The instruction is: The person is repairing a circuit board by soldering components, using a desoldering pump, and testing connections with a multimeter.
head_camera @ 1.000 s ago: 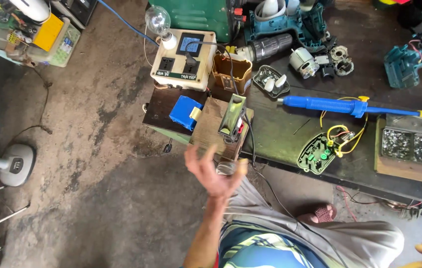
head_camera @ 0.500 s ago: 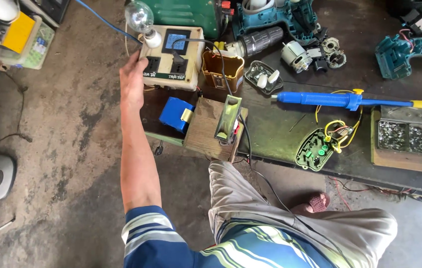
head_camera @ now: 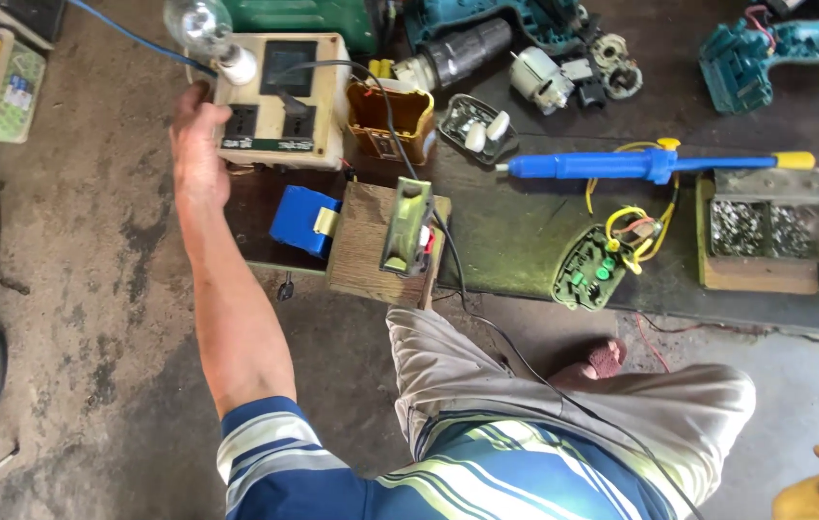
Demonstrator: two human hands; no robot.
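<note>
Rough grey concrete floor (head_camera: 72, 289) w/ a dark work mat (head_camera: 515, 241) laid across it, cluttered w/ tool parts. Left hand (head_camera: 199, 154) is stretched out to the left edge of a cream plastic socket box w/ two outlets and a dark meter window (head_camera: 279, 101); fingertips (head_camera: 199, 94) sit against the box's left side, just below the clear glass light bulb in its white holder (head_camera: 199, 29). Fingers look curled together, possibly gripping the box edge, but the view is from the back of the hand so can't tell for sure. Right hand not in shot.

Just right of the fingers, past the box: orange plastic battery shell (head_camera: 392, 120). Below the hand, near the wrist: blue rectangular block (head_camera: 299, 220) beside a wooden block carrying a green metal part (head_camera: 385, 241). Well apart to the right: long blue desoldering pump w/ yellow tip (head_camera: 640, 166), green circuit board w/ yellow wires (head_camera: 594, 265), wooden tray of small screws (head_camera: 766, 236). Teal drill housings (head_camera: 775, 53) lie at the far top right.
</note>
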